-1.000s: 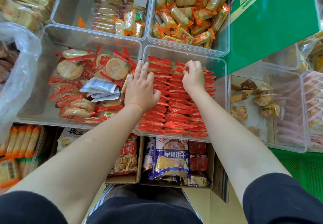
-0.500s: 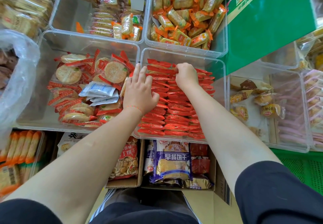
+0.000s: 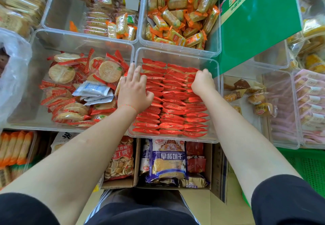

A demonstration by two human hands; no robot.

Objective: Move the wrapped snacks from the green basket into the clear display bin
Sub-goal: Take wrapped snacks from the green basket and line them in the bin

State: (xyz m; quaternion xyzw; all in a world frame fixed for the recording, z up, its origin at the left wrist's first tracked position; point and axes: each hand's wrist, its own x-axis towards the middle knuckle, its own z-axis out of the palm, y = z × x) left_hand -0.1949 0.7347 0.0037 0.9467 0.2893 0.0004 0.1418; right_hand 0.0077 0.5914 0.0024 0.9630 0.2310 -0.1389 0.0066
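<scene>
The clear display bin point(image 3: 176, 53) in the middle holds rows of red-wrapped snacks point(image 3: 174, 105) standing on edge. My left hand point(image 3: 133, 91) lies flat on the left rows, fingers spread and pointing away. My right hand point(image 3: 203, 82) is curled into a fist on the right rows near the bin's far right corner; whether it grips a wrapper is hidden. A corner of the green basket point(image 3: 306, 168) shows at the lower right, and its contents are out of view.
Clear bins surround the middle one: round crackers in red wrappers point(image 3: 79, 87) at left, orange-wrapped snacks point(image 3: 181, 13) behind, small cakes point(image 3: 253, 98) at right. A green sign point(image 3: 256, 22) leans at the back right. Cardboard boxes with biscuit bags point(image 3: 167, 161) sit below.
My right hand slid from the bin's middle rows to the right rows, still curled. My left hand moved slightly forward along the left rows.
</scene>
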